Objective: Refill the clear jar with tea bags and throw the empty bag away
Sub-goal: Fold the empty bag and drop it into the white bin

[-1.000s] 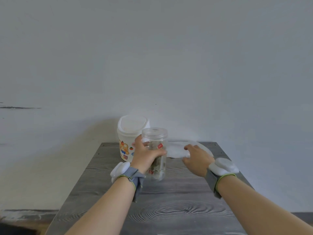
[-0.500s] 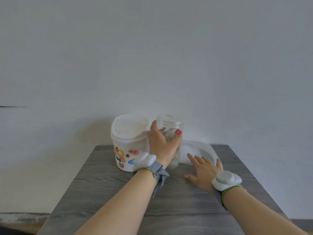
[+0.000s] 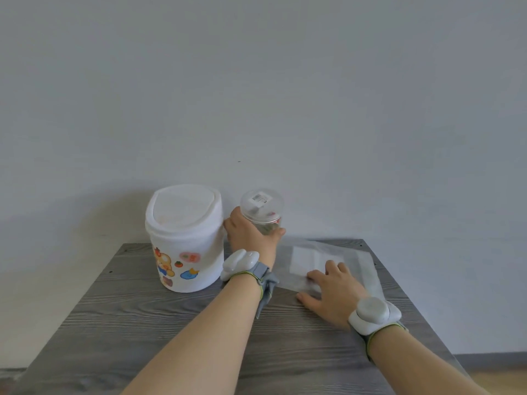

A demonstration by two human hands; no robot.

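Nearest me, my right hand (image 3: 332,290) lies flat and open on the near edge of the bag (image 3: 328,262), fingers spread and pressing down, gripping nothing. I judge it is there to pin the pouch before I pick it up or open it. The bag lies flat toward the right edge of the worktop (image 3: 142,323), pale and translucent. I cannot tell how many tea bags it holds, or which end opens.

Further out, my left hand (image 3: 251,235) is curled around the jar (image 3: 262,208), thumb on the right side, fingers wrapped round the left. I take this as steadying it upright close to the bag for filling. The jar sits near the far edge, about midway across. Its lid looks on, with a small label on top. My hand hides the lower half, so the base and fill level are hard to read; something dark and a red tag show inside.

Just left of the jar stands the bin (image 3: 184,238), white with cartoon stickers, its swing lid closed, handy for the empty bag.
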